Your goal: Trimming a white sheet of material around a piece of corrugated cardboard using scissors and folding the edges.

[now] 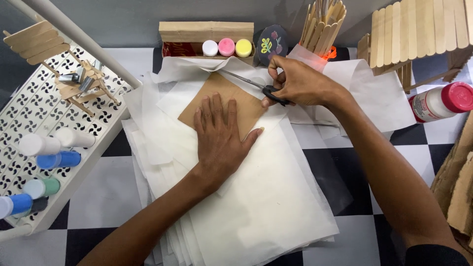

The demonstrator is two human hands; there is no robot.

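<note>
- The left hand [219,140] is lying flat and fully spread, palm down, gripping nothing and pressing on a brown cardboard sheet [221,98].
- The cardboard sheet is lying tilted on a stack of white tissue-like paper [266,207], which is covering the middle of the black-and-white checkered floor [106,197].
- The right hand [300,81] is curling closed around the black handles of a pair of scissors [256,84], fingers through the loops.
- The scissor blades are pointing left along the cardboard's upper right edge; they are looking nearly closed, though the angle makes that hard to judge.
- Behind the sheet, a cardboard box [207,32] is holding three small paint pots [226,47], white, pink and yellow, with a dark painted oval stone [272,44] just beside it.
- A bundle of wooden craft sticks [322,22] is standing upright near the right hand.
- A red-capped white glue bottle [441,101] is lying at the right, well apart.
- A white patterned rack [44,123] at the left is carrying paint tubes [54,150].
</note>
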